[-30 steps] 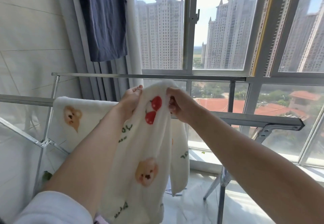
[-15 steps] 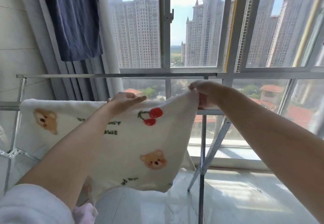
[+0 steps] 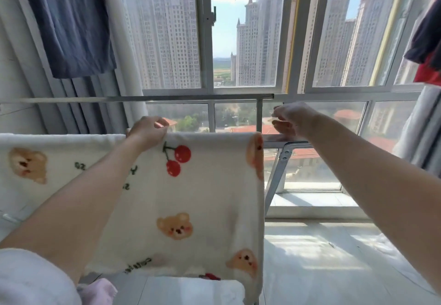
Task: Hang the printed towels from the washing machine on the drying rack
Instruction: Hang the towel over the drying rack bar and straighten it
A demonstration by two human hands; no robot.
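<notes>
A cream towel printed with bears and cherries (image 3: 205, 197) hangs spread flat over the near bar of the metal drying rack (image 3: 284, 139). My left hand (image 3: 148, 131) pinches its top edge at the bar, near the cherry print. My right hand (image 3: 291, 121) hovers just right of the towel's right edge, above the bare end of the bar, fingers apart and holding nothing. A second printed towel (image 3: 35, 161) hangs on the same bar to the left, partly behind my left arm.
The rack's far bar (image 3: 191, 98) runs across at window height, its folding leg (image 3: 276, 176) drops at the right. A dark blue garment (image 3: 74, 23) hangs top left by grey curtains. Dark and red clothes (image 3: 427, 49) hang at the right edge. White tiled floor lies below.
The bunched towel was pulled wide and laid over the near bar. My right hand let go of its right corner and drew off to the right; my left hand kept its hold.
</notes>
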